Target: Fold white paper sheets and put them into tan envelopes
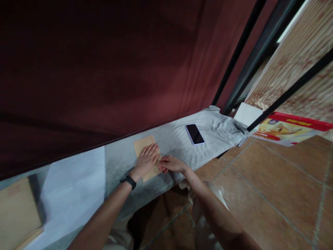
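Note:
A flat tan paper piece (149, 176), about envelope-sized, lies on the grey cloth-covered bench in front of me. My left hand (148, 158) rests flat on its middle with the fingers stretched out, and a black band is around that wrist. At the right edge of the paper is my right hand (168, 164), its fingers curled and pressed together. Whether they grip the paper's edge or something small is hidden. To the right, a phone (195, 134) with a dark screen and a pale purple edge lies face up on the cloth.
On the left, a stack of tan paper (18, 211) sits on a large white sheet (75, 184). A dark red panel (117, 69) rises behind the grey cloth (215, 130). Black poles (236, 55) and a red and yellow box (288, 128) are at the right, above the tiled floor (270, 180).

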### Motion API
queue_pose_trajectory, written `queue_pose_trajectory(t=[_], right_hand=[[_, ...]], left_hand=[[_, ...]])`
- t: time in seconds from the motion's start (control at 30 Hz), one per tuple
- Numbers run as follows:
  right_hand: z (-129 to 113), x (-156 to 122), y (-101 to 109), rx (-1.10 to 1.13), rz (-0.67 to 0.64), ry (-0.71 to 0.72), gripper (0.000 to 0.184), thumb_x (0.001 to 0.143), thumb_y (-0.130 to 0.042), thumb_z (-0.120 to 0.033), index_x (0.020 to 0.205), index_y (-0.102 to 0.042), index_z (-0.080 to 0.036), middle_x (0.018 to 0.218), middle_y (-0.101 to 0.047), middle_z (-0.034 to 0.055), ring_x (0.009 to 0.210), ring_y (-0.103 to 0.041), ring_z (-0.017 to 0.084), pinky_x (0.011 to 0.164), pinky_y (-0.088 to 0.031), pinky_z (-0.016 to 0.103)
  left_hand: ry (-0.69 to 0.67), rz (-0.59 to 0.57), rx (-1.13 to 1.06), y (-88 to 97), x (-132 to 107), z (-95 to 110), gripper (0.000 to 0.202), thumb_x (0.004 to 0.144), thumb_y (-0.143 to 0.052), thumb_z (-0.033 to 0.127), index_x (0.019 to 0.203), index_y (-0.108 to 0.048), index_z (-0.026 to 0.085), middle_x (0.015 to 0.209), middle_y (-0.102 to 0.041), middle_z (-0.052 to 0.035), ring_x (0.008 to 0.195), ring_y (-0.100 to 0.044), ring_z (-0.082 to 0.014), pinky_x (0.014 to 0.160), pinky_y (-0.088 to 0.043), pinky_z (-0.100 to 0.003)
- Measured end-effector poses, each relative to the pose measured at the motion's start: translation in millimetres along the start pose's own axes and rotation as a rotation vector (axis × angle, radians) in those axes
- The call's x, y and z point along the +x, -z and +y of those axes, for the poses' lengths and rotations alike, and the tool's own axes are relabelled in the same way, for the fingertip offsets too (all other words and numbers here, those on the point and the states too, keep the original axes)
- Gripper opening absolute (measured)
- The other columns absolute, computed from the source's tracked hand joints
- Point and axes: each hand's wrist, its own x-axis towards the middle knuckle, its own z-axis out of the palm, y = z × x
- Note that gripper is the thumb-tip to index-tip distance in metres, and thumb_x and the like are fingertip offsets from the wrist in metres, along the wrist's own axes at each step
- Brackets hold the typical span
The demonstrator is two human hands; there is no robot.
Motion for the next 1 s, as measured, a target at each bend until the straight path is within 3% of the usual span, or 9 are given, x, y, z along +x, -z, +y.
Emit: queue_pose_trajectory(t=[0.13, 0.3, 0.37, 0.5, 0.6, 0.73, 0.83, 1.0], right_hand=[[0, -1, 7, -0.018, 0.037, 0.025, 0.028, 0.097, -0.058, -0.034, 0.074, -0.067, -0.021, 0.068, -0.066, -0.0003, 0.065, -0.064, 0.013, 0.061, -0.056, 0.024], [-3, 1, 15, -0.360, 0.396, 0.056, 0.030, 0.101, -0.047, -0.028, 0.082, -0.067, -0.020, 0.072, -0.070, 0.0012, 0.063, -0.063, 0.013, 0.059, -0.050, 0.022], [-4, 2, 12, -0.433, 0.459, 0.045, 0.026, 0.099, -0.051, -0.025, 0.081, -0.069, -0.020, 0.077, -0.073, 0.0039, 0.072, -0.067, 0.015, 0.065, -0.049, 0.023], [-7, 0, -4, -0.692, 0.528, -0.004, 0.021, 0.096, -0.055, -0.026, 0.090, -0.074, -0.020, 0.095, -0.077, 0.0102, 0.094, -0.071, 0.022, 0.079, -0.049, 0.027], [-11, -2, -15, -0.809, 0.542, -0.045, 0.023, 0.097, -0.052, -0.027, 0.102, -0.073, -0.018, 0.103, -0.077, 0.0118, 0.096, -0.072, 0.022, 0.080, -0.049, 0.028], [-13, -2, -21, -0.759, 0.563, -0.002, 0.018, 0.095, -0.055, -0.023, 0.101, -0.070, -0.015, 0.104, -0.076, 0.0113, 0.094, -0.070, 0.020, 0.080, -0.049, 0.026], [-8, 3, -21, -0.597, 0.578, 0.086, 0.013, 0.090, -0.059, -0.018, 0.101, -0.067, -0.017, 0.097, -0.074, 0.0067, 0.087, -0.068, 0.018, 0.077, -0.049, 0.026], [5, 16, -18, -0.306, 0.525, 0.178, 0.030, 0.081, -0.061, -0.013, 0.110, -0.064, -0.019, 0.074, -0.066, -0.0025, 0.066, -0.060, 0.015, 0.064, -0.046, 0.025]], left_hand=[[-0.063, -0.001, 0.032, -3.2, -36, 21, 0.058, 0.102, -0.030, 0.030, 0.159, -0.036, 0.015, 0.164, -0.039, -0.0093, 0.154, -0.031, -0.0221, 0.127, -0.021, -0.044], [-0.046, 0.059, 0.029, -4.0, -82, 47, 0.059, 0.103, -0.036, 0.041, 0.158, -0.039, 0.020, 0.161, -0.043, -0.0107, 0.152, -0.035, -0.0269, 0.127, -0.021, -0.049], [-0.023, 0.057, -0.002, -3.7, -91, 52, 0.057, 0.104, -0.036, 0.039, 0.158, -0.039, 0.021, 0.161, -0.043, -0.0101, 0.152, -0.036, -0.0272, 0.127, -0.021, -0.052], [0.190, 0.151, -0.123, -7.2, -90, 46, 0.053, 0.103, -0.037, 0.039, 0.150, -0.049, 0.018, 0.164, -0.038, -0.0146, 0.153, -0.033, -0.0315, 0.123, -0.030, -0.055], [0.377, 0.253, -0.258, -14.0, -81, 31, 0.052, 0.099, -0.045, 0.039, 0.145, -0.053, 0.015, 0.165, -0.034, -0.0178, 0.152, -0.033, -0.0355, 0.120, -0.036, -0.055], [0.426, 0.320, -0.449, -23.5, -76, 22, 0.054, 0.094, -0.052, 0.036, 0.145, -0.052, 0.017, 0.166, -0.033, -0.0155, 0.151, -0.037, -0.0328, 0.119, -0.041, -0.051], [0.418, 0.357, -0.539, -26.3, -75, 32, 0.051, 0.095, -0.052, 0.034, 0.143, -0.054, 0.020, 0.167, -0.031, -0.0136, 0.150, -0.039, -0.0321, 0.118, -0.044, -0.050], [0.414, 0.377, -0.658, -13.6, -69, 53, 0.054, 0.095, -0.056, 0.039, 0.147, -0.050, 0.024, 0.170, -0.024, -0.0119, 0.153, -0.033, -0.0330, 0.114, -0.048, -0.050]])
